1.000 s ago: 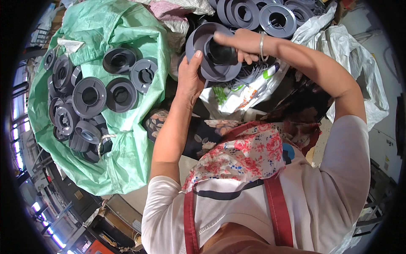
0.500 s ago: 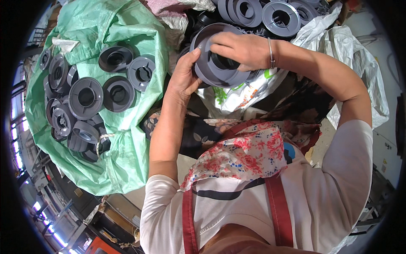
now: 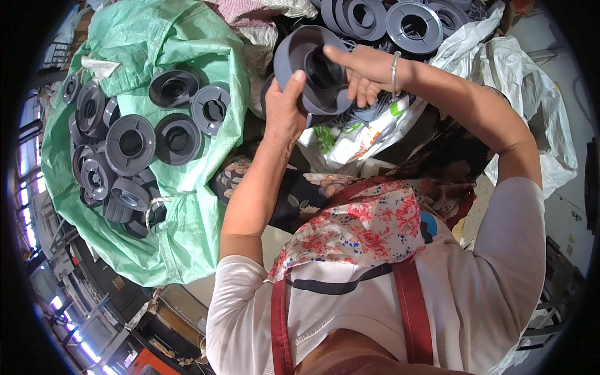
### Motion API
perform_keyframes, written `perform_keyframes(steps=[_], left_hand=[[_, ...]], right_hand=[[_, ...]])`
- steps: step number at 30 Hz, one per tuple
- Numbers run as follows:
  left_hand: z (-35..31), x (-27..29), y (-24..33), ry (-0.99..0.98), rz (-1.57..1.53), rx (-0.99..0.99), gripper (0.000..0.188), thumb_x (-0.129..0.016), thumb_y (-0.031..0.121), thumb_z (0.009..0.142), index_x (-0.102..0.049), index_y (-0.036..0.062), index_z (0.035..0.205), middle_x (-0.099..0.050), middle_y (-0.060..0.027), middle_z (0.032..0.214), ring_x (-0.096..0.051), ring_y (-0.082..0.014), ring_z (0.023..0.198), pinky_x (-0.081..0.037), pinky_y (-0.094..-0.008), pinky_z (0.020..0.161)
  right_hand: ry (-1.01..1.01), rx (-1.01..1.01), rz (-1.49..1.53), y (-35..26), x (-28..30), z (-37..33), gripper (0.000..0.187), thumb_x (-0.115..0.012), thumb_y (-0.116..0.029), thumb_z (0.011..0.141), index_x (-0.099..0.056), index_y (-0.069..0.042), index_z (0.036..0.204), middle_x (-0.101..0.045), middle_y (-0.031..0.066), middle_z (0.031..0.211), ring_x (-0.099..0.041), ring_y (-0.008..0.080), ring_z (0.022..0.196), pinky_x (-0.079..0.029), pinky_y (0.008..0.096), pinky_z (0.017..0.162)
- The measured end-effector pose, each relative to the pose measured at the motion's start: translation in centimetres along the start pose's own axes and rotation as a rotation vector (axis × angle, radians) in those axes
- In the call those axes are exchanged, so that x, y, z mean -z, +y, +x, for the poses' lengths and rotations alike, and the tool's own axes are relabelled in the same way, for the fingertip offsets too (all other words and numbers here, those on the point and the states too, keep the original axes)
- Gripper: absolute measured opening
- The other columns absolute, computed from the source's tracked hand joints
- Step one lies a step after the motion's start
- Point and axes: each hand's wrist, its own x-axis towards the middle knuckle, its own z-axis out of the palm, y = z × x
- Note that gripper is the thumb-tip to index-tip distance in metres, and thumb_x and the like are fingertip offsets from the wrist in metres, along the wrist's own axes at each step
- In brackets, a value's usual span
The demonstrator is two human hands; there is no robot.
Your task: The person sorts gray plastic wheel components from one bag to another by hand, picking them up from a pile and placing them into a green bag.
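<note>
A grey plastic round flanged part [image 3: 289,56], like a shallow cup with a central hole, is tilted up over the pile at the top middle. My left hand [image 3: 285,111] grips its near left rim, thumb laid over the edge. At its right side my right hand [image 3: 367,67] is open, palm partly turned up. The thumb reaches across the dark central opening, and the fingers are stretched out beside the rim. Behind the hands lie more grey round parts [image 3: 395,28], with thin grey strips of scrap around them.
To the left a green woven sack [image 3: 206,187] stands wide open, holding several similar grey parts [image 3: 130,145]. White plastic sacking [image 3: 519,81] drapes on the right. A printed white bag [image 3: 340,147] lies below the hands. A pink sack [image 3: 250,11] is at the top.
The grey part has tilted and shifted slightly up and left. My right hand has come out from inside it, turning palm up with its fingers opened. My left hand keeps its grip.
</note>
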Motion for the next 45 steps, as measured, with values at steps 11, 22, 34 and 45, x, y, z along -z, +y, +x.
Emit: perform_keyframes(steps=[11, 22, 34, 45], left_hand=[[-0.3, 0.2, -0.5, 0.007, 0.409, -0.187, 0.03, -0.062, 0.013, 0.082, -0.051, -0.0038, 0.105, -0.059, -0.0077, 0.094, -0.057, -0.0134, 0.081, -0.047, -0.0268, 0.074], [0.8, 0.2, 0.2, 0.058, -0.039, 0.119, 0.043, -0.058, 0.024, 0.085, -0.047, -0.0062, 0.113, -0.055, -0.0137, 0.106, -0.057, -0.0192, 0.093, -0.047, -0.0337, 0.082], [0.2, -0.2, 0.1, 0.016, 0.148, -0.082, 0.036, -0.065, 0.017, 0.081, -0.049, -0.0024, 0.107, -0.057, -0.0072, 0.098, -0.055, -0.0135, 0.085, -0.045, -0.0278, 0.078], [3.2, 3.1, 0.2, -0.056, 1.803, -0.433, 0.062, -0.07, 0.03, 0.071, -0.047, 0.0113, 0.125, -0.043, -0.0268, 0.126, -0.035, -0.042, 0.121, -0.019, -0.0489, 0.103]], right_hand=[[0.319, 0.366, 0.067, 0.7, -3.0, 1.7, 0.05, -0.071, -0.031, 0.07, -0.05, 0.01, 0.089, -0.058, 0.0156, 0.072, -0.06, 0.0195, 0.052, -0.051, 0.0278, 0.043], [0.478, 0.692, -0.95, 1.4, -1.1, 1.4, 0.071, -0.072, -0.023, 0.059, -0.038, 0.003, 0.116, -0.053, 0.0225, 0.095, -0.059, 0.0336, 0.083, -0.049, 0.0363, 0.071], [0.282, 0.69, -0.255, 2.6, -0.8, 2.8, 0.071, -0.064, -0.056, 0.072, -0.052, 0.009, 0.096, -0.057, 0.0154, 0.061, -0.055, 0.0162, 0.041, -0.042, 0.0235, 0.035], [1.24, 0.444, -0.867, 5.4, 10.3, 15.9, 0.061, -0.07, -0.034, 0.066, -0.05, 0.006, 0.108, -0.058, 0.0263, 0.102, -0.057, 0.0376, 0.095, -0.046, 0.0393, 0.083]])
